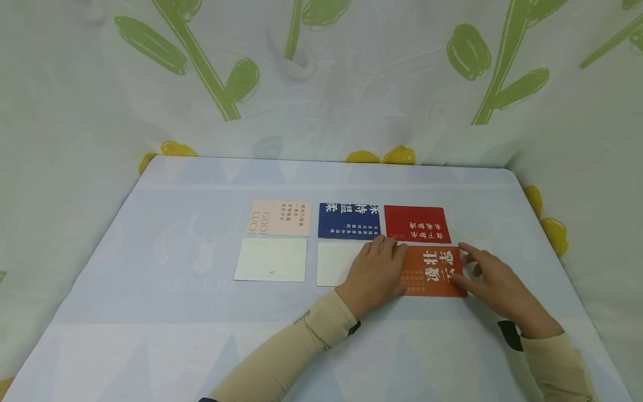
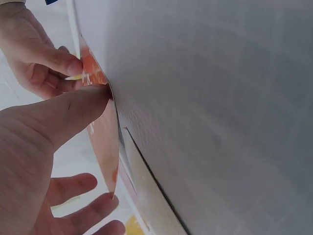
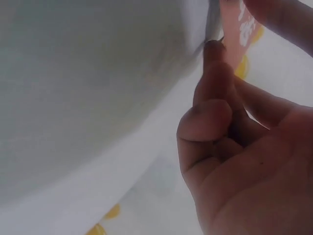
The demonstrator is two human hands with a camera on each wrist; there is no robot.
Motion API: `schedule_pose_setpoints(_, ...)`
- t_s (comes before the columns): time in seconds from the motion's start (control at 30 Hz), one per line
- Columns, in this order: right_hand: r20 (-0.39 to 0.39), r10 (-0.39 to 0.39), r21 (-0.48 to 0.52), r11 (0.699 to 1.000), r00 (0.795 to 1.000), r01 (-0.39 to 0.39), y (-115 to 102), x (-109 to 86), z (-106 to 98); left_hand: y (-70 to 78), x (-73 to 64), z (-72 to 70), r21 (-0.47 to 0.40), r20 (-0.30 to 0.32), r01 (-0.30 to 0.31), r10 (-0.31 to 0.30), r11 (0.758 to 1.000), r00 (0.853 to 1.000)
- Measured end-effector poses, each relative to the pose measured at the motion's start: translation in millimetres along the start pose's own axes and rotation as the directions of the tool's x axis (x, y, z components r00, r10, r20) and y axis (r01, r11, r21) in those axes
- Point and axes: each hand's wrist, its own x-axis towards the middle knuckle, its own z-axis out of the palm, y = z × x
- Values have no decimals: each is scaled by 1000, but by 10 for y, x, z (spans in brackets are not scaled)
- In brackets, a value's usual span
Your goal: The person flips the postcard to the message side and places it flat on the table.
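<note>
Two-handed, look at that: held the orange card (image 1: 432, 273) squarely between left hand (image 1: 377, 271) and right hand (image 1: 497, 287), pinched it at both ends, just nearside of the red card (image 1: 417, 223), right of a white card (image 1: 335, 262).

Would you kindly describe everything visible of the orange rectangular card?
The orange rectangular card looks like stiff paper, with large white characters on its right half and small, paler print left of them. Its long sides run left to right; it is nearer the person than the red rectangular card and right of a white rectangular card. The left-hand grip covers its left end, thumb at the near edge; the right-hand grip touches its right end. Whether it lies flat is unclear.
</note>
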Motion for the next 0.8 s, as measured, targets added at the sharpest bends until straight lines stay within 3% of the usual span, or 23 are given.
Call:
schedule_pose_setpoints(0.2,-19,19,13,1000,1000,-19,28,-37,-11,6,1,12,2,-16,6,-6,1000,1000)
schedule_pose_setpoints(0.43,-68,3,10,1000,998,-2,35,-56,-17,-52,26,-24,-113,37,119,-115,986,993)
schedule_pose_setpoints(0.53,-95,-8,18,1000,995,10,35,-79,-16,-86,20,-70,-214,63,165,-155,963,986)
schedule_pose_setpoints(0.67,-118,-13,25,1000,993,17,36,-108,-17,-99,6,-97,-370,120,206,-173,906,977)
schedule_pose_setpoints(0.8,-135,-11,30,999,991,15,41,-125,-13,-80,6,-88,-427,179,243,-182,871,967)
